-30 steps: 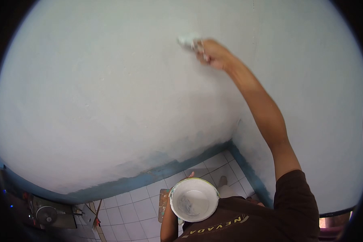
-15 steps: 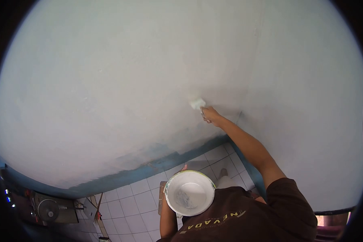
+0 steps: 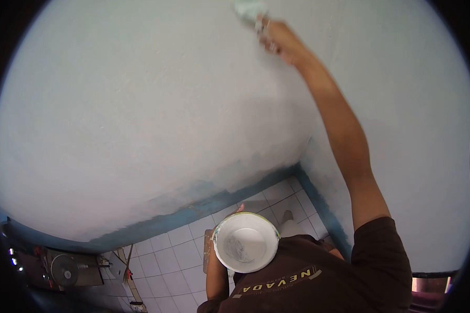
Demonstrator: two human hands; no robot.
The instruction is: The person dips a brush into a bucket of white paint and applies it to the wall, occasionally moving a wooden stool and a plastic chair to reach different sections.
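Head view: my right arm stretched straight up and out, right hand (image 3: 278, 37) high near the top edge, fingers wrapped tight on the handle of a paintbrush (image 3: 249, 9), bristles pressed flat on the pale wall (image 3: 141, 115) close to the corner. Left hand (image 3: 234, 215) low by my chest, holding a white paint bowl (image 3: 245, 242) from beneath; only a fingertip shows over the rim, so finger spread I can't tell. Blue wall base (image 3: 193, 211) and tiled floor (image 3: 177, 258) below.
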